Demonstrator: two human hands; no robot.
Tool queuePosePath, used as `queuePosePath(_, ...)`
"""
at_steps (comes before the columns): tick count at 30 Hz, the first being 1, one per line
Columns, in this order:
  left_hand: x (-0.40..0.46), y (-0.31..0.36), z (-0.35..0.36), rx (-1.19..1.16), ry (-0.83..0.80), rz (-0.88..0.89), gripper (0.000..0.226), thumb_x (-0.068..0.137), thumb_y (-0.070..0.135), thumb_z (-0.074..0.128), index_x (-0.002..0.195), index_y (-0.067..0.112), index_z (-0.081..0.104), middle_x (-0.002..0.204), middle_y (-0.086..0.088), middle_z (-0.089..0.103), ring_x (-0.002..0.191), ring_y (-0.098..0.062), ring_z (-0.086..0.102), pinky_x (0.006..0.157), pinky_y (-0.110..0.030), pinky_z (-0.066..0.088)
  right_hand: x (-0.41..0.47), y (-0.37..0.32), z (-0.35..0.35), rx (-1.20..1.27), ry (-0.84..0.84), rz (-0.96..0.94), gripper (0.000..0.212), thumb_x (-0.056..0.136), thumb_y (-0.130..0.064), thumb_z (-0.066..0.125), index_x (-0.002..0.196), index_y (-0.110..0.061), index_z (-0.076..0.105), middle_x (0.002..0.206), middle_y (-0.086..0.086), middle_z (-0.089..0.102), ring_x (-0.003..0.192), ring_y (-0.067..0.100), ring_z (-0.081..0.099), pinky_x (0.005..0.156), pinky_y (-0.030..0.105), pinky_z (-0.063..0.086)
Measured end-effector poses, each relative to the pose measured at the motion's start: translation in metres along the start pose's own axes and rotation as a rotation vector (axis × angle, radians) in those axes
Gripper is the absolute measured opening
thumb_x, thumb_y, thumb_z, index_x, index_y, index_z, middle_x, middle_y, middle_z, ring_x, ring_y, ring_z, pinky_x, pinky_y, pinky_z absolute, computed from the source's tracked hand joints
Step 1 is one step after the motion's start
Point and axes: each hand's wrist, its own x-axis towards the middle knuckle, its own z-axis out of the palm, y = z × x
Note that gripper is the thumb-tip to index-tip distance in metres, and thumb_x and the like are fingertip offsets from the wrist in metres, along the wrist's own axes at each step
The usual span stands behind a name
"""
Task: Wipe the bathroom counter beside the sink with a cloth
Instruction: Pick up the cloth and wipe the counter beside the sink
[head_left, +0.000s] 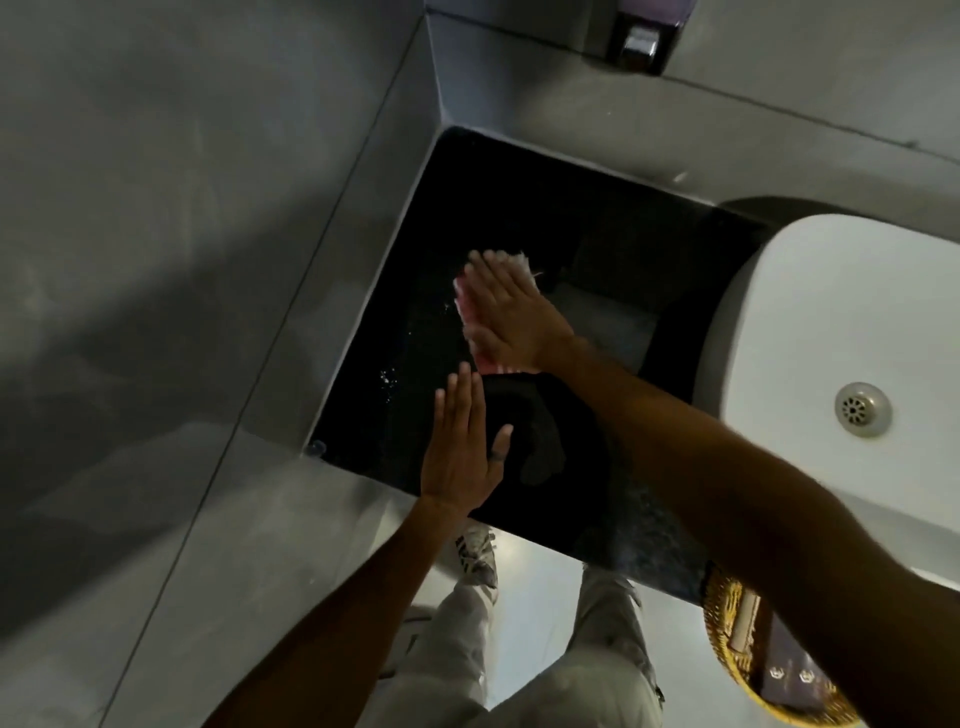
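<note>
The black counter (498, 208) fills the corner left of the white sink (841, 312). My right hand (511, 317) lies flat, fingers together, pressing a pink and white cloth (465, 306) onto the counter's middle. Only the cloth's edges show around the hand. My left hand (465, 441) rests flat on the counter near its front edge, fingers apart, holding nothing. A few water droplets (388, 379) glint near the left wall.
Grey walls (208, 208) enclose the counter on the left and back. A soap dispenser (641, 39) hangs on the back wall. The sink drain (862, 409) is at the right. A woven yellow basket (727, 644) sits at the front right edge. My legs and shoes show below.
</note>
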Motion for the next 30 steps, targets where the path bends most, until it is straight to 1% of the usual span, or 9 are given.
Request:
queuePosePath(4, 0.018, -0.004, -0.021, -0.092, 0.145, 0.083, 0.082, 0.105, 0.055, 0.031, 0.163, 0.003, 0.008, 0.174, -0.017, 0.004, 0.162, -0.03, -0.003, 0.133, -0.045, 0.003, -0.064, 0.001, 0.007, 0.259, 0.317, 0.538, 0.073, 0.107, -0.046, 0.029, 0.165, -0.006, 0.012, 0.174, 0.012, -0.002, 0.163, 0.034, 0.0, 0.133, 0.048, -0.003)
queuePosePath(5, 0.032, -0.003, -0.028, -0.1, 0.165, 0.126, 0.082, 0.105, 0.055, 0.033, 0.163, 0.0, 0.013, 0.173, -0.019, 0.009, 0.162, -0.031, -0.001, 0.133, -0.045, 0.001, -0.083, 0.0, 0.014, 0.309, 0.323, 0.656, 0.074, 0.106, -0.047, 0.026, 0.165, -0.006, 0.012, 0.174, 0.013, 0.001, 0.163, 0.033, 0.0, 0.133, 0.049, -0.002)
queuePosePath(7, 0.067, 0.002, -0.042, -0.116, 0.154, 0.2, 0.084, 0.102, 0.054, 0.04, 0.16, -0.003, 0.02, 0.171, -0.022, 0.016, 0.161, -0.034, 0.003, 0.132, -0.051, 0.004, -0.113, -0.003, 0.029, 0.303, 0.2, 0.811, 0.081, 0.102, -0.054, 0.02, 0.165, -0.003, 0.013, 0.174, 0.017, 0.007, 0.163, 0.033, 0.002, 0.132, 0.054, 0.004)
queuePosePath(10, 0.118, 0.013, -0.055, -0.062, 0.034, 0.246, 0.096, 0.094, 0.06, 0.051, 0.161, 0.001, 0.016, 0.172, -0.02, 0.014, 0.161, -0.036, 0.006, 0.13, -0.056, 0.011, -0.128, -0.002, 0.046, 0.131, 0.096, 0.812, 0.082, 0.102, -0.057, 0.027, 0.164, -0.004, 0.019, 0.174, 0.017, 0.014, 0.162, 0.033, 0.009, 0.132, 0.055, 0.007)
queuePosePath(15, 0.147, 0.024, -0.037, 0.15, -0.132, 0.187, 0.12, 0.083, 0.085, 0.041, 0.164, 0.005, 0.002, 0.175, -0.014, -0.003, 0.162, -0.031, -0.007, 0.131, -0.051, 0.001, -0.126, 0.001, 0.054, 0.083, 0.139, 0.826, 0.08, 0.1, -0.055, 0.032, 0.163, -0.005, 0.025, 0.172, 0.016, 0.021, 0.161, 0.033, 0.017, 0.13, 0.056, 0.013)
queuePosePath(19, 0.14, 0.01, -0.032, 0.122, -0.061, 0.109, 0.111, 0.087, 0.079, 0.041, 0.164, 0.005, 0.01, 0.174, -0.015, 0.008, 0.162, -0.032, 0.001, 0.131, -0.051, 0.003, -0.126, 0.002, 0.056, 0.093, 0.16, 0.824, 0.08, 0.1, -0.055, 0.031, 0.163, -0.006, 0.024, 0.172, 0.015, 0.02, 0.161, 0.032, 0.015, 0.131, 0.054, 0.01)
queuePosePath(22, 0.132, -0.013, -0.041, 0.148, 0.036, -0.038, 0.095, 0.096, 0.066, 0.039, 0.162, 0.002, 0.019, 0.172, -0.017, 0.018, 0.161, -0.036, 0.009, 0.13, -0.053, 0.009, -0.125, 0.002, 0.054, 0.099, 0.164, 0.83, 0.08, 0.1, -0.054, 0.032, 0.163, -0.006, 0.024, 0.173, 0.015, 0.02, 0.161, 0.033, 0.016, 0.131, 0.054, 0.01)
queuePosePath(26, 0.108, -0.035, -0.042, 0.181, 0.077, -0.252, 0.083, 0.103, 0.056, 0.026, 0.163, -0.001, 0.011, 0.173, -0.022, 0.009, 0.161, -0.038, 0.003, 0.13, -0.054, 0.001, -0.126, 0.002, 0.054, 0.115, 0.16, 0.83, 0.08, 0.1, -0.055, 0.031, 0.164, -0.007, 0.023, 0.173, 0.015, 0.019, 0.162, 0.033, 0.014, 0.131, 0.055, 0.01)
queuePosePath(30, 0.067, -0.044, -0.037, 0.144, 0.049, -0.444, 0.085, 0.103, 0.058, 0.021, 0.163, 0.001, 0.003, 0.173, -0.021, 0.002, 0.161, -0.037, 0.0, 0.13, -0.055, 0.005, -0.127, 0.002, 0.053, 0.112, 0.159, 0.828, 0.08, 0.1, -0.056, 0.03, 0.164, -0.007, 0.022, 0.173, 0.015, 0.018, 0.162, 0.033, 0.014, 0.131, 0.054, 0.009)
